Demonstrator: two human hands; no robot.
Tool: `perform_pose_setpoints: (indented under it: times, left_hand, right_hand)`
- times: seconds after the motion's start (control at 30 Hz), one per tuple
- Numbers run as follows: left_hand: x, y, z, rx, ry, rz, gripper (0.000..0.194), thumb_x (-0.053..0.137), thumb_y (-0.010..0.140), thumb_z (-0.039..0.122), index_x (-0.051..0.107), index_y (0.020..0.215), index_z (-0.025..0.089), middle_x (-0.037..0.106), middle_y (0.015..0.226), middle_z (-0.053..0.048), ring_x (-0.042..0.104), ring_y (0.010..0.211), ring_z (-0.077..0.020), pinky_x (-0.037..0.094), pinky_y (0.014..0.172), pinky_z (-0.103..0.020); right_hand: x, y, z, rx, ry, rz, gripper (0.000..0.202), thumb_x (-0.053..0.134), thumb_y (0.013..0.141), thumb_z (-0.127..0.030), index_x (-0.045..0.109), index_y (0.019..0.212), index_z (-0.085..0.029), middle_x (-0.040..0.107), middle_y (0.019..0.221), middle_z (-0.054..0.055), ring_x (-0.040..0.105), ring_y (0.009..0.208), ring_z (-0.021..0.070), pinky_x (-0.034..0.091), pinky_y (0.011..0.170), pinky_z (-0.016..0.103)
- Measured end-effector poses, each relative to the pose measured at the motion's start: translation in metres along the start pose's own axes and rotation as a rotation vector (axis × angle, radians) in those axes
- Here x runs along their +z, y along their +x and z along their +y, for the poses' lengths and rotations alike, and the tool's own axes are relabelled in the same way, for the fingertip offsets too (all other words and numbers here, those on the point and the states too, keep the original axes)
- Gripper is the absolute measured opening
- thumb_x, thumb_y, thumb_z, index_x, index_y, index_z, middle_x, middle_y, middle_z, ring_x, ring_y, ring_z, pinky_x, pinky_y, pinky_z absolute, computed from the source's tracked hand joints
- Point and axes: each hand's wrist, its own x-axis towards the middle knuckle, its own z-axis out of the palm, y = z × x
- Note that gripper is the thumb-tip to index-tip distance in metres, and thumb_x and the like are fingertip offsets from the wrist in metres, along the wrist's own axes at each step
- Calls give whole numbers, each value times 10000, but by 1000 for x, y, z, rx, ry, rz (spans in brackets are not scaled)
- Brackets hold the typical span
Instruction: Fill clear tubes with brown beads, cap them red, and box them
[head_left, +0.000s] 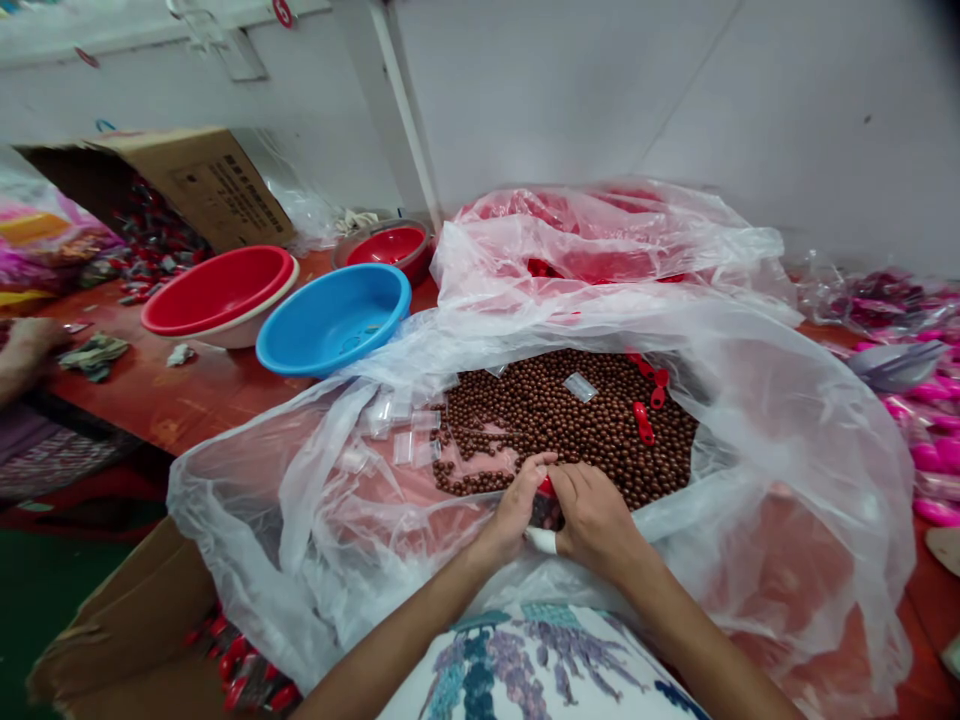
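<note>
My left hand (515, 512) and my right hand (596, 515) meet over the near edge of a large clear plastic bag. Between them they grip a small clear container (547, 512) with a red top and dark contents; my fingers cover much of it. White tape wraps my right thumb. Just beyond lie many round brown beads (570, 425), spread inside the opened plastic bag (787, 400). On the beads rest a few red caps (643, 424) and a small clear plastic piece (580, 387). Several more clear pieces (405, 447) lie left of the beads.
A blue basin (337, 320) and red basins (221, 292) stand at the left. Behind is a bag of red parts (615, 235). A tipped cardboard box (210, 190) spills red-capped containers; another box (127, 630) sits below. At far left shows another person's hand (30, 345).
</note>
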Motion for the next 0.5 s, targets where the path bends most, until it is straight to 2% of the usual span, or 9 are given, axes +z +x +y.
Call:
perform_pose_setpoints:
  times: [0.13,0.27,0.4,0.5]
  left_hand:
    - [1,-2,-2,-42,-101,1,436,490,791,450,521,1145,198,628,862,-29,562,638,-117,429,579,-219]
    - [4,0,-2,-94,-228,-2,472,448,803,476,482,1179,193,576,649,19,478,460,-89,381,466,-207]
    - [5,3,0,-119,-345,-36,483,455,804,454,433,1225,218,602,718,7,522,504,-99,425,511,-223]
    - [5,4,3,-107,-373,-49,428,464,802,410,484,1178,205,629,838,-23,577,629,-128,457,596,-248]
  right_hand:
    - [-3,1,1,-37,63,3,415,550,696,-258,531,1086,-116,601,962,140,520,884,270,393,776,387]
    - [-15,5,3,-35,149,-1,610,599,700,-359,418,1240,-138,582,1092,142,515,975,269,386,838,400]
    - [-19,4,6,-19,164,13,646,632,686,-378,397,1246,-157,542,1169,147,490,1052,271,381,885,417]
    - [-14,2,8,-11,171,16,640,608,705,-313,368,1276,-154,530,1189,147,482,1072,266,375,904,421]
